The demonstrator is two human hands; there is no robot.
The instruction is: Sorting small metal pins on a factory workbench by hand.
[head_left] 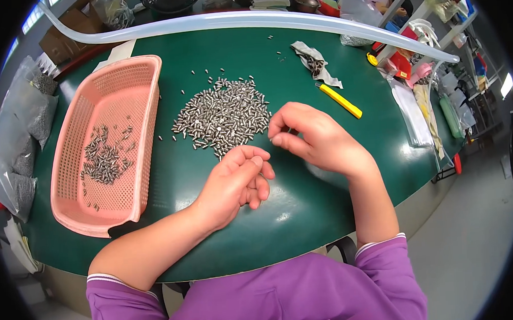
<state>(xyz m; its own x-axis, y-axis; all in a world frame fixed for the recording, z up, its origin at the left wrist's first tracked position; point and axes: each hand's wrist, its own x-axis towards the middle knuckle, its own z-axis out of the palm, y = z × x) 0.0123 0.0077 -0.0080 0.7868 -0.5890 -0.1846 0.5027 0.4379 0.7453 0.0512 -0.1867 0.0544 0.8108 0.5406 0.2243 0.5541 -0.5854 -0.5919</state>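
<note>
A heap of small silvery metal pins [223, 113] lies on the green tabletop, with a few strays around its edges. My left hand [234, 184] is just below the heap, its thumb pressed against the curled forefinger; whatever it pinches is too small or hidden to make out. At the heap's right edge is my right hand [310, 135], thumb and forefinger drawn close together, their tips near the outermost pins. I cannot make out anything between them. To the left, a pink plastic basket [146, 130] holds a smaller pile of similar metal pins [105, 161].
A yellow utility knife [340, 101] and a crumpled wrapper with dark bits [316, 63] lie beyond my right hand. Along the table's far side runs a pale translucent tube [233, 21]. Clear bags of small parts [24, 147] hang at the left; a cluttered shelf stands right.
</note>
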